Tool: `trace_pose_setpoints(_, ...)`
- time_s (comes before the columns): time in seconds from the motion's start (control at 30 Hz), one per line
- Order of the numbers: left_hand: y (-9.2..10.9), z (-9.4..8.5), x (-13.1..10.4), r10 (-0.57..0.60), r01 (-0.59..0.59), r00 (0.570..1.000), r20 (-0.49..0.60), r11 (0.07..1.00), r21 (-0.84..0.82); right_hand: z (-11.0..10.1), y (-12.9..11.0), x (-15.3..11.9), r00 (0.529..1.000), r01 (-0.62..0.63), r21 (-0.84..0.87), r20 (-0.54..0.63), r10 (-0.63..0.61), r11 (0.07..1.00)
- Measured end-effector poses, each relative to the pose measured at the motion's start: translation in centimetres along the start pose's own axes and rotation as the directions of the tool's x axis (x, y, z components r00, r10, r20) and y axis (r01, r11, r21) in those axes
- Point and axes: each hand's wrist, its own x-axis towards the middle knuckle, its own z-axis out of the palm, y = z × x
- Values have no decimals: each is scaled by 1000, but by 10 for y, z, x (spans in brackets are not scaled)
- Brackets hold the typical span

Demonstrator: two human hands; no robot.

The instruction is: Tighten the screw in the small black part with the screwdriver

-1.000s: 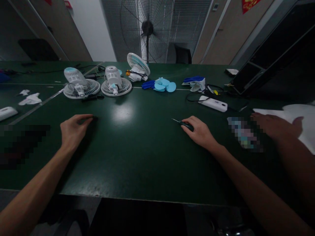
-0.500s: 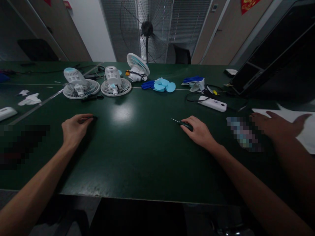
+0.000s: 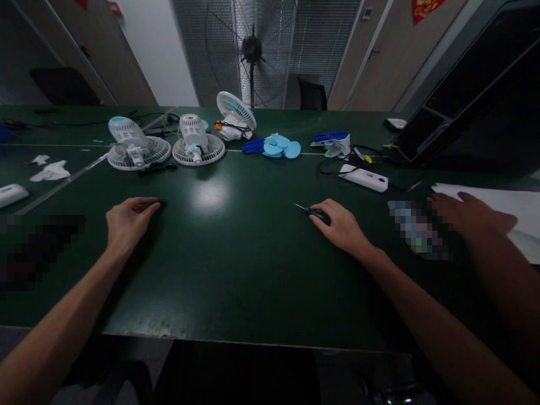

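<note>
My right hand (image 3: 341, 224) rests on the green tabletop (image 3: 236, 270), closed round the dark handle of a screwdriver (image 3: 319, 215). Its thin metal shaft points left and away from me. Over on the left, my left hand (image 3: 126, 224) is closed in a pinch at the table surface. A small dark piece (image 3: 162, 202) sticks out past its fingertips, too small to make out. Beyond my left hand two white fan heads (image 3: 193, 135) (image 3: 134, 140) lie grille down, motor housings up. A third fan head (image 3: 236, 115) leans tilted behind them.
Pale blue fan blades (image 3: 282, 145) lie against a blue glove (image 3: 253, 145). Farther right are another glove pair (image 3: 333, 144) and a white power strip (image 3: 363, 178) with cables. Another person's hand (image 3: 468, 211) is by white paper (image 3: 525, 216). Tissues (image 3: 50, 171) lie left.
Both my hands stay in place with what they hold. At the right, the other person's hand has shifted slightly, its thumb less spread, and the paper under it has moved a little.
</note>
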Motion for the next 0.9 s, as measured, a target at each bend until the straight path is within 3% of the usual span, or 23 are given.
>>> trace_pose_setpoints(0.23, -6, 1, 3, 25, -25, 999, 30, 1000, -5, -2, -2, -1, 1000, 11, 11, 2, -11, 1000)
trace_pose_setpoints(0.37, 10, 9, -5, 161, -146, 976, 148, 983, -109, -4, -6, -1, 999, 29, 35, 32, -30, 999)
trace_pose_setpoints(0.47, 45, 27, -27, 380, -313, 889, 254, 911, -268, -5, -17, -1, 999, 34, 96, 39, -38, 995)
trace_pose_setpoints(0.6, 110, 56, -69, 634, -442, 683, 364, 755, -485, -6, -36, -6, 989, 38, 164, 133, -60, 986)
trace_pose_setpoints(0.67, 136, 68, -85, 694, -444, 612, 380, 699, -561, -8, -44, -10, 977, 39, 161, 202, -72, 986)
trace_pose_setpoints(0.77, 158, 77, -99, 725, -422, 555, 407, 667, -614, -9, -51, -16, 960, 70, 136, 261, -104, 988)
trace_pose_setpoints(0.9, 162, 79, -102, 721, -399, 550, 422, 671, -625, -7, -53, -19, 946, 183, 120, 247, -208, 976)
